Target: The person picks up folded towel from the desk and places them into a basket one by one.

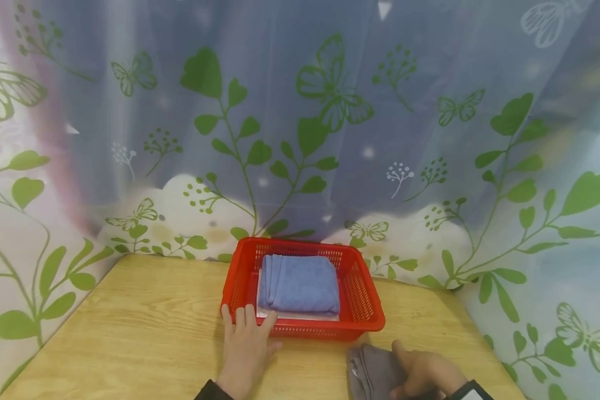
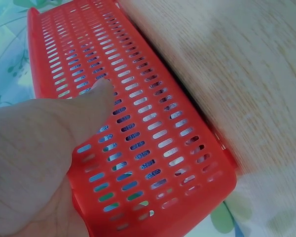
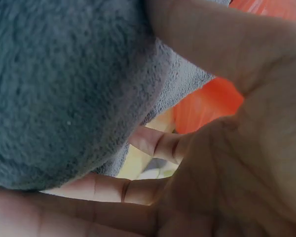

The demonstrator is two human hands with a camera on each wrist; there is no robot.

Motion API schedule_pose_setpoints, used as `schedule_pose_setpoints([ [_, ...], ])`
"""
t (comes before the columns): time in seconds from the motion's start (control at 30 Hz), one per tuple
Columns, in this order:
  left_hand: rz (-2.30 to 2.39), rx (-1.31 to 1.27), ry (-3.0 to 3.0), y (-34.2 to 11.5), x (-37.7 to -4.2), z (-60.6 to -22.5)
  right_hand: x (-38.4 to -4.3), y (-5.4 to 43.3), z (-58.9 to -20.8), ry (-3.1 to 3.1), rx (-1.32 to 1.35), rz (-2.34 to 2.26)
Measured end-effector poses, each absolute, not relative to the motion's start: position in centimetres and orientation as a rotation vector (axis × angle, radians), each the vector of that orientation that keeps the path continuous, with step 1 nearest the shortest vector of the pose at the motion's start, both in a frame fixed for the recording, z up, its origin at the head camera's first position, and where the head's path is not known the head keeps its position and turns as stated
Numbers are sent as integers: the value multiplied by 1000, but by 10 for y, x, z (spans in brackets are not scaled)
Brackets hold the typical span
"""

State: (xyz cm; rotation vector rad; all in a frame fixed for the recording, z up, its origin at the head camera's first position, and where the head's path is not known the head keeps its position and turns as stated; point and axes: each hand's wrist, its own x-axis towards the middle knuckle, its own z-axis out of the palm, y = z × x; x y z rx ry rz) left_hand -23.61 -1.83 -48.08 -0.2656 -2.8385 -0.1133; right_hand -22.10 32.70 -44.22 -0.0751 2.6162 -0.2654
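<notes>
My left hand point(image 1: 247, 344) holds the near left rim of a red plastic basket point(image 1: 325, 331). Its fingers reach over the edge, and the thumb point(image 2: 96, 101) lies against the slotted outer wall in the left wrist view. Inside the basket, a folded blue towel point(image 1: 305, 283) rests on a white layer point(image 1: 300, 316). Just in front of the basket's right end, my right hand point(image 1: 427, 369) grips a folded grey towel point(image 1: 375, 369). The right wrist view shows the towel's fuzzy pile close up, between thumb and fingers.
The basket stands on a wood-grain table point(image 1: 145, 322), close to its back edge. A curtain point(image 1: 260, 139) printed with leaves and butterflies hangs behind and along both sides. An orange, translucent plastic surface point(image 3: 207, 103) appears beyond the right hand in the right wrist view.
</notes>
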Motion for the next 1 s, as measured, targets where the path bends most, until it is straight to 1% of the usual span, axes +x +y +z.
schedule_pose_setpoints([
  [0.5, -114, -270, -2820, -19, -232, -482, -220, 282, -447, 2639, -108, -244],
  [0.83, -92, -277, -2806, -20, -231, -483, -219, 254, -451, 2664, -200, -405],
  [1.0, -92, -278, -2788, -20, -233, -484, -221, 241, -449, 2673, -241, -366],
])
